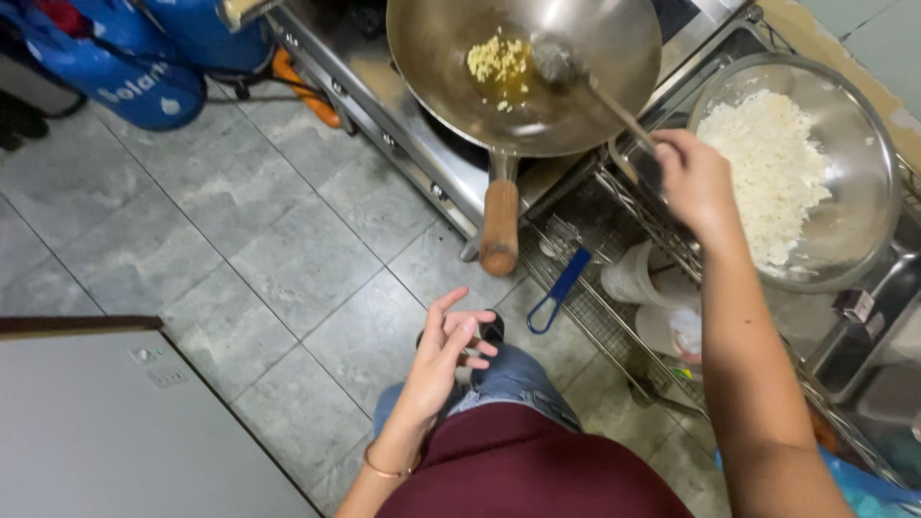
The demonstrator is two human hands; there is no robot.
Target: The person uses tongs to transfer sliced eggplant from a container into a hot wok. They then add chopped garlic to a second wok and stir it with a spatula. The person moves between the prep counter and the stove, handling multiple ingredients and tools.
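Two hands in view. Right hand [693,177] is closed round the handle of a metal ladle [576,82], whose bowl sits inside the wok [595,105] just beside a small heap of chopped garlic [497,59] in oil. Wok sits on the stove [384,125], its wooden handle [500,225] pointing toward the person. Left hand [446,350] hangs free over the tiled floor [240,249], fingers loosely apart & curled, holding nothing. Big steel bowl [854,192] w/ white rice [767,173] sits on a wire rack [614,317], just right of the wok.
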